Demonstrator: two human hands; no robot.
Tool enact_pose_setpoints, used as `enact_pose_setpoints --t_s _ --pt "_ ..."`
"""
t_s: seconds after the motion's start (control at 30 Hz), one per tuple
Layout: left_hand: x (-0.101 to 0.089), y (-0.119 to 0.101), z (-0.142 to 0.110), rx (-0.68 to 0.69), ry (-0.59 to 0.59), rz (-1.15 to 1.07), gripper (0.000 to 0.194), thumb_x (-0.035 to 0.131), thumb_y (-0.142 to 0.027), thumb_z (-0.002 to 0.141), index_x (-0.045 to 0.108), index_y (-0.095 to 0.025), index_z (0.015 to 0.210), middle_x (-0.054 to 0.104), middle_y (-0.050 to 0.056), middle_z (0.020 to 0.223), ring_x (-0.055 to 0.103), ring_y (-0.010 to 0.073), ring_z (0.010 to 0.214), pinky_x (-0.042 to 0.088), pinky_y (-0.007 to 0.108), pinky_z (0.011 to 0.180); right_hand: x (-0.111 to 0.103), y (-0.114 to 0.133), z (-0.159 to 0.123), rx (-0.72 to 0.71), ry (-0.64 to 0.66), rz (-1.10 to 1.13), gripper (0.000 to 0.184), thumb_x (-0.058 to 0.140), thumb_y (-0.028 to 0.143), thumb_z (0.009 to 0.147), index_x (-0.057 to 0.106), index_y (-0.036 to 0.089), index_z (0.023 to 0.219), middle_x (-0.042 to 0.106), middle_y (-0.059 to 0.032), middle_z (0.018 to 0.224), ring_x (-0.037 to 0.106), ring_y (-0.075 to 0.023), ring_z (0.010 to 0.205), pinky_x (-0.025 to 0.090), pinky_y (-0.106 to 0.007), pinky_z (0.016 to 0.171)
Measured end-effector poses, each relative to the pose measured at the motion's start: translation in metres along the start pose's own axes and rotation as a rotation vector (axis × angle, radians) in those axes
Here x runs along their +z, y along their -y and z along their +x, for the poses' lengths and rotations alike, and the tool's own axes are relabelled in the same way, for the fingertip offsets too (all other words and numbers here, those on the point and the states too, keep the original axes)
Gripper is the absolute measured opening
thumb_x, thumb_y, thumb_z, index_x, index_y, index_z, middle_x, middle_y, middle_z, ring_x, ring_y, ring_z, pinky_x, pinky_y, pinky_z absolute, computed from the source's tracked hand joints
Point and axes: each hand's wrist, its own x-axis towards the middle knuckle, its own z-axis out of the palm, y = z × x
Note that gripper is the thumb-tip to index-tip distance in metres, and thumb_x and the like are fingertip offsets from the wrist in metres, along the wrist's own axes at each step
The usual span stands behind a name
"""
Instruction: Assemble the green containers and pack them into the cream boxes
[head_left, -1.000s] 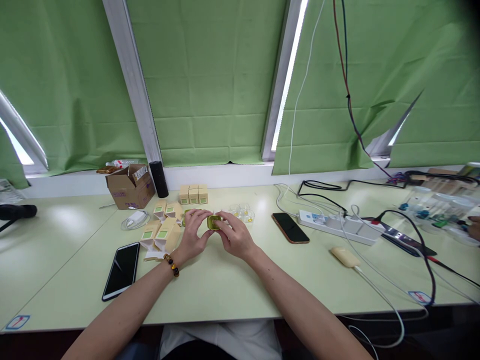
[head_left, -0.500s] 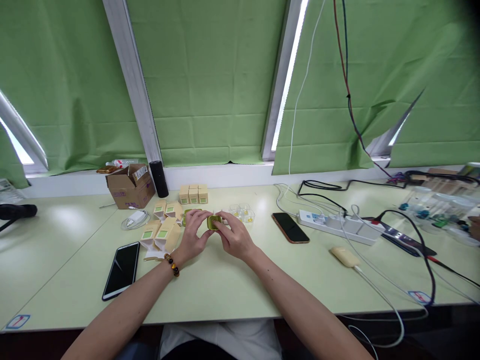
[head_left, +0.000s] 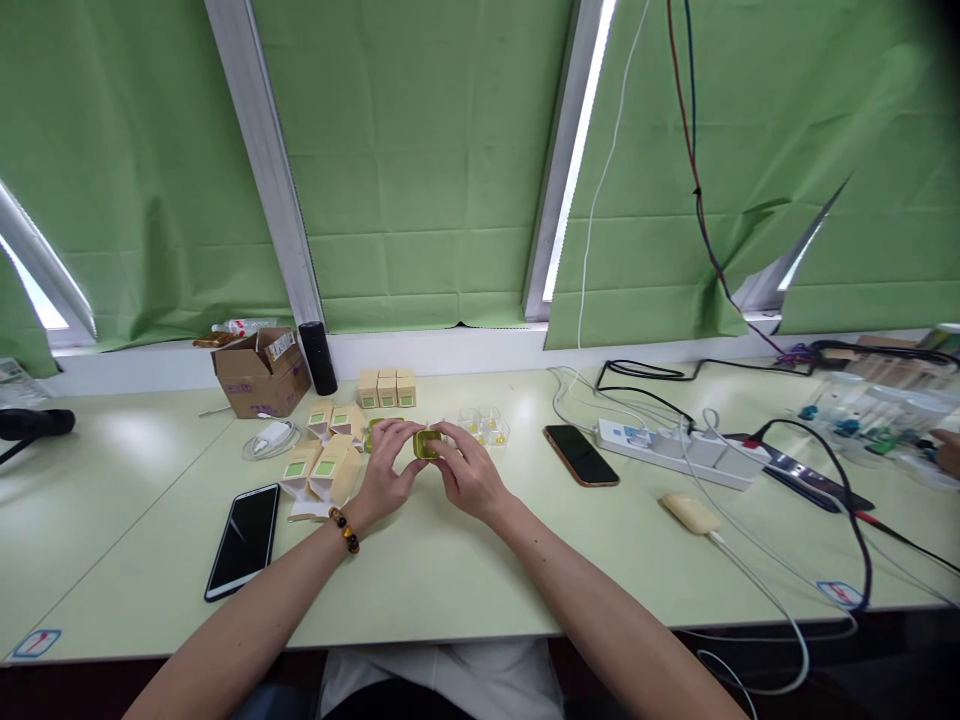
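Between my two hands is a small square yellow-green container, its hollow side facing me. My left hand pinches its left side with thumb and fingers. On the opposite side my right hand grips it, fingers along the top and right edge. Another yellow-green piece lies behind my left hand, mostly hidden. Left of that hand stand opened small beige cartons with green labels. Clear plastic cups with yellow bits inside sit beyond my right hand.
Three closed beige cartons stand at the back. A phone lies at left, another phone at right. Beside that are a white power strip, loose cables and a cream mouse-shaped item. A cardboard box stands back left.
My right thumb or finger has come out of the hollow of the container to its edge. Both hands otherwise stay in nearly the same place.
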Motion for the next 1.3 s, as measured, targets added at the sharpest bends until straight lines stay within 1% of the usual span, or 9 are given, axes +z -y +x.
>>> enact_pose_setpoints --t_s 0.17,0.5,0.73,0.8,0.9,1.0,1.1,1.23,1.3 --pt "0.0 0.0 0.001 0.023 -0.006 -0.007 0.037 0.064 -0.03 0.1 0.06 -0.027 0.136 0.068 0.011 0.129 0.053 0.0301 0.127 0.046 0.055 0.111 0.001 0.0 -0.001 -0.02 -0.022 -0.015 0.031 0.05 0.014 0.103 0.064 0.026 0.129 0.064 -0.0182 0.135 0.067 -0.0313 0.123 0.064 -0.054 0.095" --pt "0.0 0.002 -0.002 0.016 -0.001 -0.004 0.038 0.064 -0.031 0.1 0.06 -0.027 0.138 0.068 0.011 0.13 0.053 0.031 0.128 0.046 0.056 0.111 0.003 -0.002 -0.003 -0.035 -0.038 -0.015 0.033 0.052 0.014 0.102 0.065 0.026 0.13 0.064 -0.0185 0.135 0.066 -0.0323 0.125 0.063 -0.056 0.095" --pt "0.002 0.006 -0.002 -0.004 -0.006 0.003 0.038 0.065 -0.032 0.1 0.061 -0.028 0.138 0.068 0.011 0.13 0.052 0.0309 0.128 0.046 0.056 0.112 0.002 -0.003 -0.001 -0.058 -0.016 -0.024 0.034 0.049 0.01 0.102 0.066 0.024 0.127 0.062 -0.0196 0.135 0.065 -0.0319 0.125 0.064 -0.053 0.091" --pt "0.001 0.006 -0.002 -0.008 0.0 -0.001 0.039 0.064 -0.033 0.1 0.061 -0.028 0.139 0.067 0.012 0.132 0.052 0.0309 0.129 0.045 0.057 0.113 0.002 -0.002 -0.001 -0.022 -0.015 0.014 0.032 0.051 0.012 0.102 0.064 0.025 0.129 0.063 -0.0185 0.134 0.065 -0.0315 0.125 0.064 -0.053 0.093" --pt "0.0 0.003 -0.001 -0.012 0.019 -0.017 0.042 0.063 -0.034 0.101 0.059 -0.028 0.142 0.066 0.012 0.136 0.051 0.0312 0.131 0.043 0.057 0.115 0.002 0.001 -0.002 0.085 -0.05 0.109 0.036 0.057 0.017 0.102 0.056 0.027 0.137 0.066 -0.0163 0.131 0.065 -0.0314 0.126 0.063 -0.053 0.097" --pt "-0.002 0.002 0.0 -0.038 0.036 -0.029 0.045 0.058 -0.036 0.103 0.054 -0.028 0.147 0.065 0.013 0.14 0.049 0.0315 0.134 0.043 0.056 0.115 0.003 0.003 -0.002 0.18 -0.11 0.194 0.043 0.062 0.021 0.101 0.05 0.027 0.141 0.069 -0.0153 0.128 0.067 -0.0308 0.122 0.064 -0.049 0.09" --pt "-0.004 0.001 0.0 -0.035 0.013 -0.032 0.042 0.053 -0.032 0.105 0.053 -0.027 0.147 0.065 0.013 0.14 0.048 0.0302 0.133 0.043 0.054 0.114 0.001 0.004 -0.001 0.207 -0.116 0.216 0.043 0.062 0.02 0.1 0.049 0.027 0.14 0.069 -0.0156 0.128 0.068 -0.0303 0.119 0.064 -0.046 0.085" --pt "-0.005 0.001 0.001 0.004 -0.049 0.031 0.037 0.052 -0.025 0.104 0.056 -0.025 0.141 0.066 0.012 0.135 0.05 0.0296 0.13 0.044 0.052 0.112 0.0 0.007 0.002 0.203 -0.099 0.221 0.026 0.059 0.02 0.101 0.06 0.025 0.126 0.067 -0.016 0.127 0.064 -0.0304 0.123 0.062 -0.047 0.09" --pt "-0.005 0.001 0.001 0.035 -0.077 0.075 0.037 0.052 -0.021 0.103 0.057 -0.024 0.139 0.067 0.012 0.134 0.051 0.0299 0.129 0.044 0.053 0.112 -0.001 0.009 0.004 0.271 -0.115 0.264 0.017 0.059 0.025 0.102 0.064 0.024 0.118 0.067 -0.0154 0.125 0.066 -0.0283 0.116 0.061 -0.044 0.088"
